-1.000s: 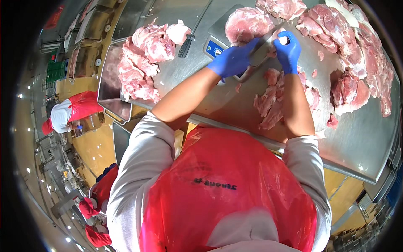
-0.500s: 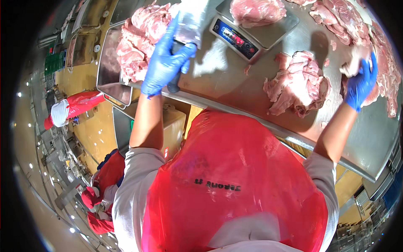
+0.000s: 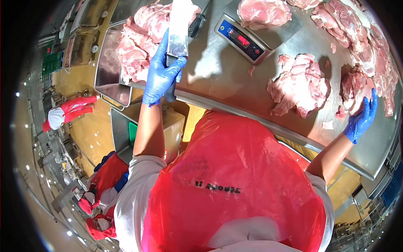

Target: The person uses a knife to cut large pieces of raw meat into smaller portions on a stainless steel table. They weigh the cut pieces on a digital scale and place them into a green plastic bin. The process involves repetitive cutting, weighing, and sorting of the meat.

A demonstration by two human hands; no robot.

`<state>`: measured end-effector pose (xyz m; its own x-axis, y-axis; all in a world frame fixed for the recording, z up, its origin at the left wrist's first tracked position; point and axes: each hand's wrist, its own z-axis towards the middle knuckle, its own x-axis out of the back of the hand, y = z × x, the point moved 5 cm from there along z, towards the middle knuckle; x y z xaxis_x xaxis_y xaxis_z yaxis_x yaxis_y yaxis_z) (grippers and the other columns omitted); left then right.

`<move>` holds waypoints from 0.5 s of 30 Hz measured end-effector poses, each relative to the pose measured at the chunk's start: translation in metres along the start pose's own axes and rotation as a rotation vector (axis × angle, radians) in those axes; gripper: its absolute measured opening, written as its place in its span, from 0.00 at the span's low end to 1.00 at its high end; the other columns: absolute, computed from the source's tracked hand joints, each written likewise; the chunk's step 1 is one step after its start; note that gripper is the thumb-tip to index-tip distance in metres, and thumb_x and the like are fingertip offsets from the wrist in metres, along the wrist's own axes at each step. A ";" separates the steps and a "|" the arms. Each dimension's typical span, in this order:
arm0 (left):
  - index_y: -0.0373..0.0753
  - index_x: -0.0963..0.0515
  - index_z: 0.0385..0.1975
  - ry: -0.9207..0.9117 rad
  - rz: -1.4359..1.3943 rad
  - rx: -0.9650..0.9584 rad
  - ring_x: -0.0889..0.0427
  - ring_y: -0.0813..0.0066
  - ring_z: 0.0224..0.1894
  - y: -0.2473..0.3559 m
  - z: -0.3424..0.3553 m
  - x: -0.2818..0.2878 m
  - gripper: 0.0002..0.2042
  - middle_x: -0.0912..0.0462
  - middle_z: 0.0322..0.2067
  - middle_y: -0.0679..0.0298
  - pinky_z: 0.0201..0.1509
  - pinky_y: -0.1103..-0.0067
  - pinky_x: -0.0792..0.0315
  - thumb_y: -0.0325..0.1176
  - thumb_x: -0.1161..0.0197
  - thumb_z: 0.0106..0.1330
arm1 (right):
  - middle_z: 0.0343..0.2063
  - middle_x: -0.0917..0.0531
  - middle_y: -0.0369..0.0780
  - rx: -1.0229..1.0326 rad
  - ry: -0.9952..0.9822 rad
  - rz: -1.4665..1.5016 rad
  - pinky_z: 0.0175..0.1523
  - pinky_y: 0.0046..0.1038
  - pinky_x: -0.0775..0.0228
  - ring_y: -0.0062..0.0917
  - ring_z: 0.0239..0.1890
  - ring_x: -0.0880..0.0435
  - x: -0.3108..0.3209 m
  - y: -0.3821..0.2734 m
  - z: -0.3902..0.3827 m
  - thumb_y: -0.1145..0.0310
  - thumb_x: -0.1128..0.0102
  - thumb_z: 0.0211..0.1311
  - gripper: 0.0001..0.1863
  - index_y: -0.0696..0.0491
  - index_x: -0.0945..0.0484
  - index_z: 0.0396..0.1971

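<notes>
My left hand (image 3: 161, 80), in a blue glove, is closed around the dark handle of a broad-bladed knife (image 3: 179, 35). Its blade points away from me, over the edge of a raw meat heap (image 3: 136, 52) at the left. At the right, my gloved right hand (image 3: 362, 121) grips the near edge of a piece of raw meat (image 3: 354, 89), which rests on the steel table (image 3: 252, 94). Between my hands lies another pile of raw meat (image 3: 301, 86). A dark-handled rod (image 3: 195, 26), probably a sharpening steel, lies beyond the knife.
A digital scale (image 3: 244, 41) holds a meat piece (image 3: 263, 13) at the far middle. More meat (image 3: 342, 25) lines the far right. A metal tub (image 3: 112, 69) stands left of the table. Two or more people in red aprons, one a person (image 3: 69, 112), are off to the left.
My right hand has come nearer to me, and the meat it held raised and blurred now rests on the table. The knife in my left hand has turned more upright in view.
</notes>
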<state>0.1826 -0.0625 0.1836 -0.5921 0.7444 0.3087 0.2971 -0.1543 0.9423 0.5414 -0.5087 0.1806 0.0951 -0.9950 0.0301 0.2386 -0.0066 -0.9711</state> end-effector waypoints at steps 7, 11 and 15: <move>0.42 0.50 0.72 -0.068 -0.077 0.041 0.29 0.84 0.21 -0.008 0.005 -0.012 0.34 0.22 0.30 0.65 0.21 0.87 0.32 0.24 0.45 0.67 | 0.45 0.18 0.34 -0.275 -0.551 -0.501 0.50 0.26 0.27 0.19 0.45 0.21 0.012 0.132 -0.025 0.71 0.35 0.60 0.17 0.54 0.22 0.50; 0.44 0.49 0.72 -0.123 -0.032 0.022 0.31 0.85 0.17 -0.002 0.021 -0.052 0.34 0.23 0.27 0.66 0.19 0.87 0.34 0.22 0.46 0.66 | 0.33 0.15 0.39 -0.021 -0.455 -0.558 0.48 0.25 0.27 0.19 0.37 0.18 -0.092 0.089 -0.010 0.70 0.35 0.60 0.09 0.58 0.17 0.36; 0.49 0.49 0.72 -0.212 -0.050 0.043 0.30 0.84 0.17 0.006 0.054 -0.100 0.35 0.24 0.25 0.64 0.20 0.83 0.32 0.23 0.45 0.66 | 0.38 0.17 0.40 0.143 -0.595 -0.319 0.46 0.26 0.26 0.23 0.37 0.19 -0.213 0.063 0.023 0.70 0.38 0.60 0.14 0.54 0.19 0.46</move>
<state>0.2836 -0.1026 0.1513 -0.4372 0.8712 0.2234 0.3061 -0.0894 0.9478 0.5585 -0.2945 0.1183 0.5039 -0.7224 0.4735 0.4639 -0.2360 -0.8539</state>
